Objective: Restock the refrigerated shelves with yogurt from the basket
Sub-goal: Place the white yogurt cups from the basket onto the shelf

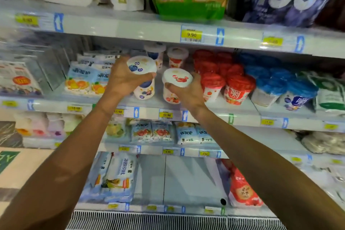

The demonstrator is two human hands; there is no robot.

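Though flanked by red-lidded cups [237, 87], two held yogurts [141, 78].

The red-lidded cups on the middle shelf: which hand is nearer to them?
Right. The right hand, holding the strawberry yogurt cup, is just left of the red-lidded cups, almost touching them. The left hand, holding the blueberry yogurt cup, is farther left.

You are standing in a shop, at an open chilled cabinet. Its shelves [149, 31] carry yellow price tags [191, 34] along their edges, and packaged dairy cups [237, 87] and pouches [87, 78] fill the rows.
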